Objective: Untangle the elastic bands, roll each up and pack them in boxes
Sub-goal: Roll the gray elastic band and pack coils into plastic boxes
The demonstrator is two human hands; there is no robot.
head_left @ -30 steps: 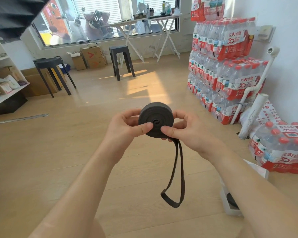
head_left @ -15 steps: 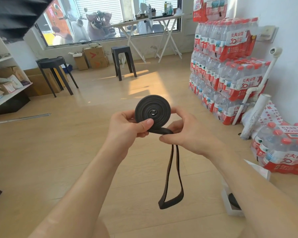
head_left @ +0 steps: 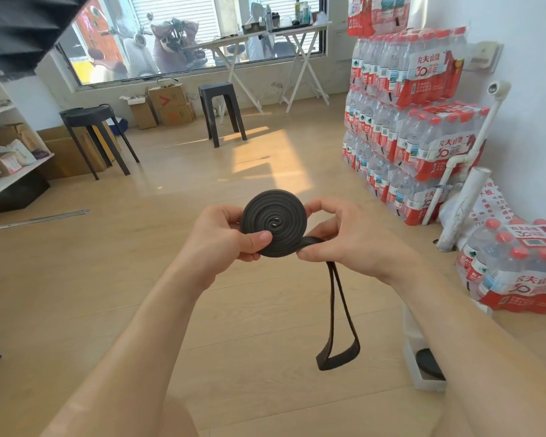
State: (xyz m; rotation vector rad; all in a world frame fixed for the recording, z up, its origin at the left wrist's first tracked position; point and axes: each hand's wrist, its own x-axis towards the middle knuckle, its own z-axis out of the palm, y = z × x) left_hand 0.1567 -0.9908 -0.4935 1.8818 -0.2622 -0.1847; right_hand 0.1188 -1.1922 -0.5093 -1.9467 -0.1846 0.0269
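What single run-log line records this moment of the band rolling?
step: rolling | left hand: grips coil | right hand: pinches tail | tail: hangs unrolled | box: on floor

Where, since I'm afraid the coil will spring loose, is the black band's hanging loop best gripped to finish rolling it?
Grip the hanging loop at its top, below the coil, coming from the right, where the right hand pinches it. There both strands run close together; lower down they spread apart. The left hand holds the coil.

Storeroom: stacked bottled-water packs (head_left: 413, 121), cardboard boxes (head_left: 171, 104), shelving (head_left: 10, 171).
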